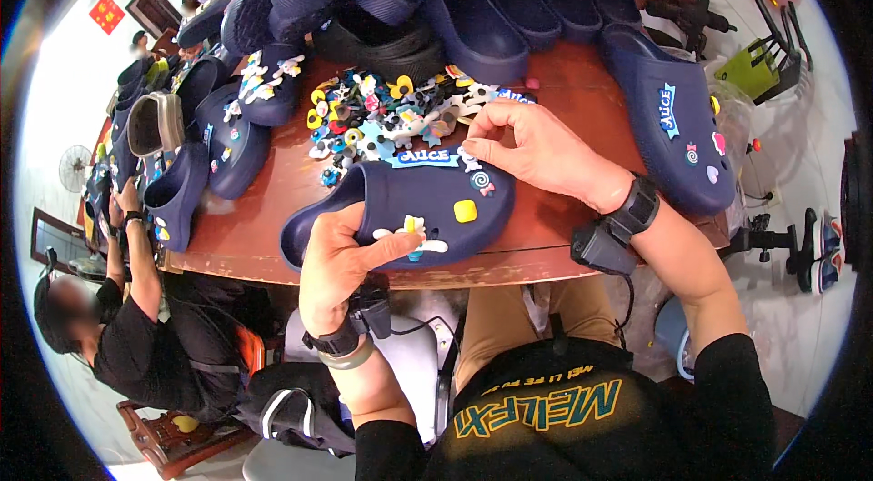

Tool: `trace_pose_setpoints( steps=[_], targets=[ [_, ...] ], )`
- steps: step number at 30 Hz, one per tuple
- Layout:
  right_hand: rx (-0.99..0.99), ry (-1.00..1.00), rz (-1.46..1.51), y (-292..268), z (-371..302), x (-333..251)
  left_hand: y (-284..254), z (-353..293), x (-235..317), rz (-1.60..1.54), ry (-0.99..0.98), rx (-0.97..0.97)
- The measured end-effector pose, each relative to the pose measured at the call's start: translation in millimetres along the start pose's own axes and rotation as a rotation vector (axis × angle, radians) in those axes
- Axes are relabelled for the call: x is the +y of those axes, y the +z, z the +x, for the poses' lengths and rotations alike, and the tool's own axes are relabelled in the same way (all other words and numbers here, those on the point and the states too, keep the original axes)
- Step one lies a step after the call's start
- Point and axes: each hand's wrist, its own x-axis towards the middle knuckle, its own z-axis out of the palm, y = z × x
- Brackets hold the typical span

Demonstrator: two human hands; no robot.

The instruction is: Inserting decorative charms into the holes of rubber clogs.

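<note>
A navy foam clog (391,195) lies near the front edge of the table, toe to the right. My left hand (341,254) grips its heel side, the thumb pressed beside a white winged charm (411,235) on the upper. A blue lettered banner charm (426,156), a swirl lollipop charm (481,182) and a yellow square charm (465,211) sit on the clog too. Over the toe, my right hand (523,145) is closed in a pinch close to a small pale charm (466,156). What its fingertips hold, if anything, is hidden.
Behind the clog spreads a pile of loose charms (391,113). Navy clogs (477,22) are stacked at the back, and a decorated clog (677,126) stands at the right. More clogs line the left, where another person (136,326) works. The wooden table's front edge (536,279) is close.
</note>
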Motion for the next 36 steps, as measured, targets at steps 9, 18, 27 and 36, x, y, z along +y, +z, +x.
trace_pose_setpoints(
  steps=[9,18,27,36],
  targets=[
    [0.218,-0.593,-0.557,1.7,-12.0,4.2,-6.1,0.2,-2.2,0.000,-0.060,-0.080],
    [0.026,-0.661,-0.918,-13.1,-19.5,-24.6,-4.2,0.9,2.1,0.034,-0.083,-0.074],
    [-0.106,-0.690,-0.946,4.1,-10.8,-39.6,-1.0,-1.5,8.7,0.087,-0.077,-0.002],
    [-0.218,-0.400,-0.899,-5.7,-4.7,-34.7,10.3,-5.3,8.0,0.021,-0.088,0.006]
  ],
)
